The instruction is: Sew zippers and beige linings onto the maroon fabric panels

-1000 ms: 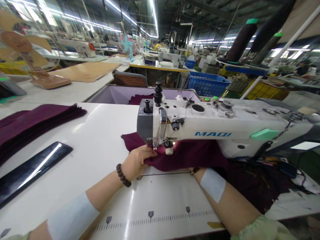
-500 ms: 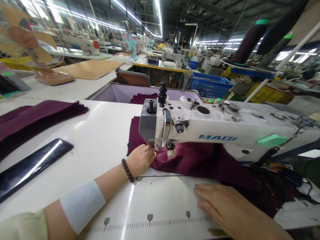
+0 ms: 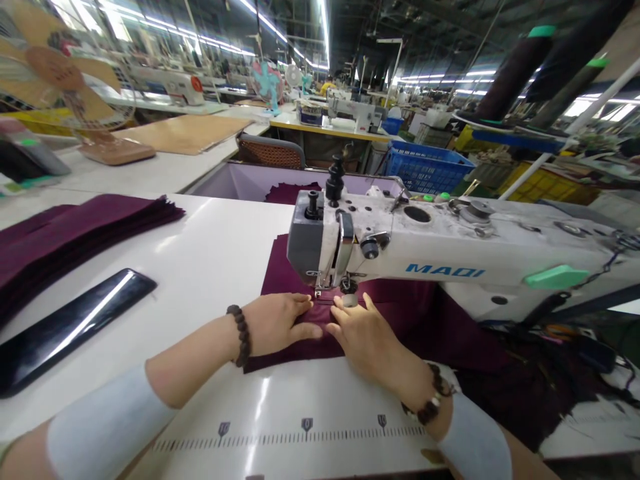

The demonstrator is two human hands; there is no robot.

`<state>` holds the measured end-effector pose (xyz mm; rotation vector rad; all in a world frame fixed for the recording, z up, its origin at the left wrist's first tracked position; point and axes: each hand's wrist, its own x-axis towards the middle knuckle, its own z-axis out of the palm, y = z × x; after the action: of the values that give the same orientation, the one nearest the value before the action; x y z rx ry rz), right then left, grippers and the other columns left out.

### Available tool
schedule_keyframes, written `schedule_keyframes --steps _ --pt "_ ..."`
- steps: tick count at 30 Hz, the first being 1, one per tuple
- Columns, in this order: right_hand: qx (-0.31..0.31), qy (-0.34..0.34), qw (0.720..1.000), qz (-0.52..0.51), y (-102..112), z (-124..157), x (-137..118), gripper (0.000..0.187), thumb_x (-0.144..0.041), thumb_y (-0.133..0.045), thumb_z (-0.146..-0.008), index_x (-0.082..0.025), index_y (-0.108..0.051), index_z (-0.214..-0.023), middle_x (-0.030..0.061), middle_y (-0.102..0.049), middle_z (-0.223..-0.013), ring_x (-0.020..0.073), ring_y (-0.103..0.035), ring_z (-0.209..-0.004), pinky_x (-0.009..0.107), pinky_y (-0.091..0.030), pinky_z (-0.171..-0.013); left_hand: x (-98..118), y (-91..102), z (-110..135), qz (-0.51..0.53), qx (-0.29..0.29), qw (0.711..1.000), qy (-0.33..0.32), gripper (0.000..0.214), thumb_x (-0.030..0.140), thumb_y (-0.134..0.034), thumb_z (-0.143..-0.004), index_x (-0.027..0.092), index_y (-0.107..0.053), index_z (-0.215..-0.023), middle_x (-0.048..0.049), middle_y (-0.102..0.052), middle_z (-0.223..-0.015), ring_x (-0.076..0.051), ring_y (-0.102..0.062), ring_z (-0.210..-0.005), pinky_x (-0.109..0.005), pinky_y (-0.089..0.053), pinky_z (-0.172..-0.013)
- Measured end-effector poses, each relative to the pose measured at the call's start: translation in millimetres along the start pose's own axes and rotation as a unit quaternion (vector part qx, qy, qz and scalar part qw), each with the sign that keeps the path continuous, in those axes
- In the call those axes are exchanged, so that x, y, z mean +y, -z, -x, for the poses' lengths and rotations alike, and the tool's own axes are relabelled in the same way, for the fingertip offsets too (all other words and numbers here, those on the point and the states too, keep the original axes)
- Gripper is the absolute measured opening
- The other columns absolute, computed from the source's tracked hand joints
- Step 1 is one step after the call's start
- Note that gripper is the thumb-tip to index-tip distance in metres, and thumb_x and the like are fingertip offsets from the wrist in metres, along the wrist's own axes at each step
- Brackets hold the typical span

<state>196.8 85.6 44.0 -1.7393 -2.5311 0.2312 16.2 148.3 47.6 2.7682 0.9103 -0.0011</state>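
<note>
A maroon fabric piece [image 3: 415, 313] lies under the head of the white sewing machine [image 3: 430, 243], spreading left and right of the needle area. My left hand [image 3: 280, 323] rests flat on the cloth just left of the presser foot [image 3: 319, 292], fingers stretched out and thumb apart. On the right of the foot, my right hand [image 3: 367, 340] presses on the same cloth with its fingers spread. Between the fingertips of both hands runs a seam or fold line in the fabric. Each wrist wears a dark beaded bracelet.
A stack of maroon cut pieces [image 3: 75, 233] and a dark phone-like slab [image 3: 75, 327] lie to the left. An orange fan [image 3: 60, 73] stands behind them. Thread cones [image 3: 515, 80] rise at the right. Beyond the machine is a blue crate [image 3: 430, 163]. A ruler scale [image 3: 300, 437] marks the front edge.
My right hand has moved up and left from the bare table onto the cloth. The fabric's near edge now lies flatter and farther left, and my left hand has flattened beside the foot.
</note>
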Motion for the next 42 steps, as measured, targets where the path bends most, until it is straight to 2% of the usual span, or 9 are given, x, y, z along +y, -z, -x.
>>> schedule_keyframes --steps 3,6,8,12,17,22,32,38,42 --pt "0.039 -0.028 0.999 0.004 -11.7 -0.2 -5.6 0.027 -0.027 -0.04 -0.09 -0.012 -0.057 -0.106 0.0153 -0.056 -0.109 0.0267 -0.046 -0.111 0.049 -0.031 -0.097 0.8 -5.5 -7.1 -0.018 0.033 0.999 0.024 0.038 0.043 -0.056 -0.083 0.009 -0.061 -0.099 -0.0137 -0.06 -0.104 -0.025 -0.058 -0.096 -0.032 -0.044 -0.085" --pt "0.08 -0.035 0.996 -0.001 -28.8 -1.1 -4.5 0.042 -0.029 -0.045 -0.088 -0.015 -0.042 -0.127 0.0162 -0.044 -0.128 0.0283 -0.035 -0.122 0.054 -0.024 -0.1 4.2 -20.5 -8.4 -0.031 0.065 0.997 0.037 0.05 0.045 -0.063 -0.076 0.006 -0.056 -0.107 -0.0185 -0.054 -0.113 -0.029 -0.05 -0.105 -0.039 -0.041 -0.091" --pt "0.075 -0.031 0.997 -0.012 -34.9 -0.1 -0.2 0.045 -0.028 -0.044 -0.088 -0.017 -0.037 -0.131 0.0152 -0.039 -0.133 0.0277 -0.031 -0.126 0.057 -0.02 -0.101 5.8 -29.1 -7.0 -0.042 0.091 0.994 0.037 0.053 0.046 -0.06 -0.078 0.006 -0.052 -0.112 -0.0185 -0.052 -0.116 -0.029 -0.048 -0.108 -0.04 -0.04 -0.093" --pt "0.043 -0.009 0.998 -0.036 -31.0 2.1 10.0 0.043 -0.024 -0.041 -0.089 -0.018 -0.037 -0.132 0.0136 -0.037 -0.135 0.0251 -0.028 -0.128 0.056 -0.02 -0.102 5.0 -35.9 -8.9 -0.065 0.121 0.99 0.036 0.039 0.038 -0.059 -0.082 0.007 -0.055 -0.106 -0.0148 -0.057 -0.107 -0.026 -0.052 -0.101 -0.037 -0.042 -0.09" --pt "0.049 -0.001 0.998 -0.042 -27.8 1.3 14.8 0.044 -0.026 -0.043 -0.088 -0.019 -0.037 -0.132 0.012 -0.04 -0.133 0.0243 -0.027 -0.128 0.056 -0.017 -0.104 3.6 -39.3 -16.1 -0.071 0.127 0.988 0.041 0.039 0.03 -0.068 -0.076 0.005 -0.055 -0.103 -0.0162 -0.057 -0.106 -0.027 -0.053 -0.102 -0.037 -0.044 -0.089" --pt "0.058 -0.008 0.998 -0.038 -31.4 2.6 15.1 0.045 -0.027 -0.046 -0.087 -0.02 -0.038 -0.131 0.0106 -0.041 -0.133 0.0237 -0.029 -0.127 0.056 -0.017 -0.103 6.0 -45.7 -13.7 -0.074 0.138 0.987 0.036 0.037 0.031 -0.064 -0.079 0.008 -0.053 -0.106 -0.0158 -0.058 -0.106 -0.028 -0.051 -0.107 -0.038 -0.043 -0.091" --pt "0.062 -0.017 0.997 -0.053 -33.3 3.9 14.1 0.043 -0.028 -0.046 -0.087 -0.022 -0.041 -0.128 0.0089 -0.044 -0.13 0.0244 -0.031 -0.126 0.056 -0.014 -0.104 1.2 -48.4 -12.9 -0.066 0.13 0.989 0.035 0.058 0.04 -0.068 -0.073 0.004 -0.048 -0.115 -0.0199 -0.053 -0.117 -0.03 -0.047 -0.114 -0.04 -0.039 -0.098" --pt "0.06 -0.021 0.996 -0.055 -34.9 3.6 14.4 0.044 -0.027 -0.046 -0.087 -0.022 -0.039 -0.13 0.0094 -0.043 -0.131 0.0246 -0.029 -0.127 0.056 -0.013 -0.104 -6.2 -53.7 -8.9 -0.052 0.15 0.987 0.0 0.048 0.04 -0.063 -0.078 0.009 -0.049 -0.112 -0.0164 -0.053 -0.118 -0.028 -0.047 -0.115 -0.044 -0.035 -0.1" --pt "0.055 -0.024 0.996 -0.065 -32.5 4.1 13.9 0.043 -0.027 -0.045 -0.087 -0.022 -0.04 -0.129 0.008 -0.043 -0.131 0.0245 -0.028 -0.127 0.056 -0.012 -0.104 -9.2 -52.2 -7.0 -0.05 0.155 0.986 -0.031 0.041 0.037 -0.059 -0.081 0.008 -0.05 -0.108 -0.016 -0.056 -0.112 -0.028 -0.049 -0.113 -0.048 -0.036 -0.099"
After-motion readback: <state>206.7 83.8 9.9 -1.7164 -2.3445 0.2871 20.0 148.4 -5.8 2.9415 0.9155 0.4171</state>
